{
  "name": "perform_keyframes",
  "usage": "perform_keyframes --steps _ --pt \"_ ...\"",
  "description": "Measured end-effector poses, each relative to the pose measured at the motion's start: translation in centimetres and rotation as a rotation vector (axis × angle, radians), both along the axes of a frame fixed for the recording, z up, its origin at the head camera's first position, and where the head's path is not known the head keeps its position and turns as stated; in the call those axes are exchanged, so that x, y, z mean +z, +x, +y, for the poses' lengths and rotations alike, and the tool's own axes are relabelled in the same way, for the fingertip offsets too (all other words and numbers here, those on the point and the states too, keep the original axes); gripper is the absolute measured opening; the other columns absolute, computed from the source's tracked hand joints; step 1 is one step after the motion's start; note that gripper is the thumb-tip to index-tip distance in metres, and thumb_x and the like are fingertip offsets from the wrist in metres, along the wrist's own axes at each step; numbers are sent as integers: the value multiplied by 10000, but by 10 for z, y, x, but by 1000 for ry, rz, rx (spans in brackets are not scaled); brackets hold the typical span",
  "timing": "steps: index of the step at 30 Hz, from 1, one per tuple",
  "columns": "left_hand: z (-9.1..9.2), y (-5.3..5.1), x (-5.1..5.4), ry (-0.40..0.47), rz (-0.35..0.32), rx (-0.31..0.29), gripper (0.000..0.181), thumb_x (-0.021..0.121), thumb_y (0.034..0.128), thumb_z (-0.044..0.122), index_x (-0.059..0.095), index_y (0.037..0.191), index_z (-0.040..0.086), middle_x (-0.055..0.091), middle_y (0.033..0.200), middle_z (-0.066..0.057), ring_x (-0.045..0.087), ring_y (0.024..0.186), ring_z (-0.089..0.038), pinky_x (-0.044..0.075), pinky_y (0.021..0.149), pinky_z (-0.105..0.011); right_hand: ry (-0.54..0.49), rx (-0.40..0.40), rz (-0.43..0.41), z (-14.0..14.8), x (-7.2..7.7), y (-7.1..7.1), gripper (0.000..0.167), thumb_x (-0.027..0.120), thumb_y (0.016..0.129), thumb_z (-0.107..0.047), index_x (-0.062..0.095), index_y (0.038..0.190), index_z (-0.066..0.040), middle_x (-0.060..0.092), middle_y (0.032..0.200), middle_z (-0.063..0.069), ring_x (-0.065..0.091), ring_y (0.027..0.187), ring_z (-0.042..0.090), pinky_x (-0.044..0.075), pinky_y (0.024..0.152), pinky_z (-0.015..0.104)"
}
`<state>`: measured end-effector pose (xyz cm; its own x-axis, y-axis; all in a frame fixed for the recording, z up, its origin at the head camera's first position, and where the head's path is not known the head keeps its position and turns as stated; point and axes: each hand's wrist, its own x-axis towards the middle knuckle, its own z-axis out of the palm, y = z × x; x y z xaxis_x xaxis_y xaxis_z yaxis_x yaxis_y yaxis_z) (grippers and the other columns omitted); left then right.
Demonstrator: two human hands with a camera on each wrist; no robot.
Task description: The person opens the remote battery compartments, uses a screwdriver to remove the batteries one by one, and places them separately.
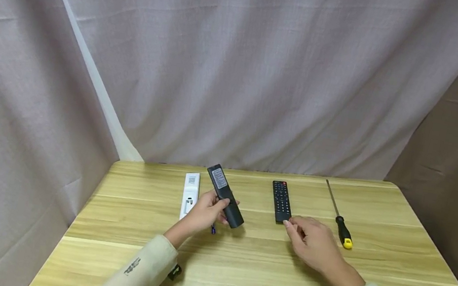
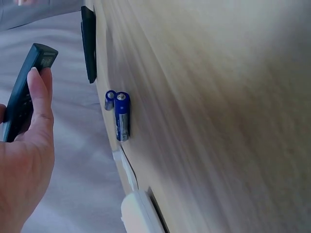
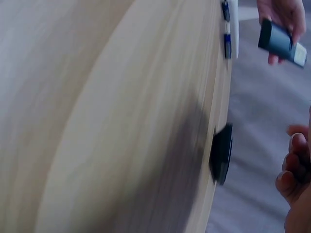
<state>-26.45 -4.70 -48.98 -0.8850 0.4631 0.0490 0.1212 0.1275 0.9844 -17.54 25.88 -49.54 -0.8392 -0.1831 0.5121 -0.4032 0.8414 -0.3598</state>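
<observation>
My left hand [image 1: 203, 211] grips a black remote control [image 1: 227, 197], raised above the table, with its labelled back facing up. The left wrist view shows the thumb along its side. Below this hand two blue batteries [image 2: 122, 116] lie side by side on the table. A white remote control [image 1: 191, 189] lies just left of it, back up, its battery compartment bare. My right hand [image 1: 314, 241] hovers with loosely curled fingers near the lower end of a second black remote control [image 1: 281, 201], which lies buttons up. In the right wrist view nothing shows between those fingers [image 3: 295, 165].
A screwdriver [image 1: 339, 220] with a black and yellow handle lies on the right of the wooden table [image 1: 387, 223]. Grey curtains [image 1: 266, 79] hang behind the table's back edge and along both sides.
</observation>
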Motion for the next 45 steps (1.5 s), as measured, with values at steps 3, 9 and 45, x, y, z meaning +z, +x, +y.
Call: perform_keyframes --steps 3,9,45 --pt "4 1 -1 0 -1 -25 371 452 1128 123 504 1424 -95 698 1382 -284 739 805 -116 702 726 -383 -11 40 -73 -12 2 1 221 693 1044 -270 723 1230 -154 484 670 -195 390 580 -42 369 530 164" --pt "9 4 -1 -2 18 -70 401 455 1138 150 485 1468 -76 700 1386 -271 741 802 -136 658 814 -637 26 165 -123 -45 9 0 519 698 1045 -287 570 1527 -142 493 692 -215 376 572 -78 371 519 141" --pt "17 16 -2 -12 67 -71 368 500 1131 161 543 1444 -27 733 1352 -224 727 770 -158 660 758 -623 211 248 -212 -71 2 -5 714 650 1063 -433 361 1679 -216 422 597 -176 337 515 -33 293 464 166"
